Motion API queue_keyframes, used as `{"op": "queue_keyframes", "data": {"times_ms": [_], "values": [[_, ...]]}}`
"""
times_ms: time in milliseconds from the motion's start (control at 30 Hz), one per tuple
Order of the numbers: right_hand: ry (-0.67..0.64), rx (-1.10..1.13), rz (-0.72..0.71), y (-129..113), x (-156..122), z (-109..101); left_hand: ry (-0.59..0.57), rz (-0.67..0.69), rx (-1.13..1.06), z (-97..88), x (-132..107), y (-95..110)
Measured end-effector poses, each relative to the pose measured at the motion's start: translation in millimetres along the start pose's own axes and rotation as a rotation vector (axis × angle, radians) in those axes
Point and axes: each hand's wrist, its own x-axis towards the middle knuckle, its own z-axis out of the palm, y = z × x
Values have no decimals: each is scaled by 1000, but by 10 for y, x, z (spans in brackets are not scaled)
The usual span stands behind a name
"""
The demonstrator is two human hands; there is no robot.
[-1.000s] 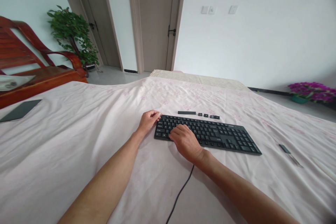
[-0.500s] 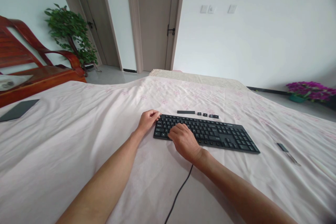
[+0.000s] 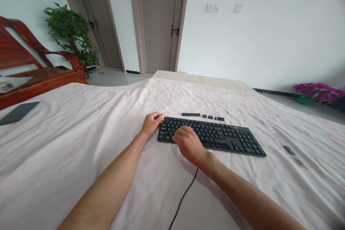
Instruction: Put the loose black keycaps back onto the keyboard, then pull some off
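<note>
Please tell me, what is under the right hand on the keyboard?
Under the right hand is part of the keyboard; a black cable shows beyond the wrist. The part directly beneath the hand is covered.

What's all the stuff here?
Keyboard: one, black, middle
Long key: one, black, beyond keyboard
Small keys: about four, black, beside it
Cable: one, black, front
Tool: one, dark handle, right
Panel: one, dark, left
Sheet: one, pinkish, underneath
Bench: one, reddish, left
Bundle: one, whitish, bench
Plant: one, green, left
Flowers: one pot, purple, right
Doors: two, greyish, back
Wall plates: three, white, back
Left grip: one, bare, keyboard corner
Right grip: one, bare, over keyboard
</note>
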Motion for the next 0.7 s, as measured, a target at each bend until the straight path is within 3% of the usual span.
{"op": "queue_keyframes", "data": {"times_ms": [300,533,700], "values": [[48,78,60,3,-38,43,-8,17,32,-2,5,-35],[15,57,-13,16,-25,42,-9,19,39,-6,-2,-15],[42,73,11,26,-32,49,-2,17,31,-6,-2,-14]]}}
